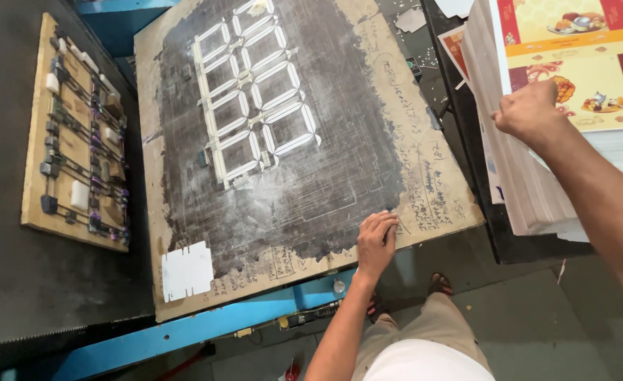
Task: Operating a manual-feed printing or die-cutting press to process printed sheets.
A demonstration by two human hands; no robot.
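Observation:
My left hand (376, 240) rests flat on the near right edge of a large worn wooden board (424, 183), fingers spread and holding nothing. The board's dark, stained middle carries a white grid of cut outlines (251, 99). My right hand (530, 113) reaches out to the right and pinches the edge of the top printed sheet (593, 63) on a tall stack of printed sheets (523, 190). The sheets are yellow and red with pictures of food.
A wooden cutting die (78, 134) with blades and foam blocks lies on the dark machine bed at left. A small white die-cut card (186, 270) sits at the board's near left corner. A blue metal frame (205, 324) runs under the board. My legs and sandalled feet stand below.

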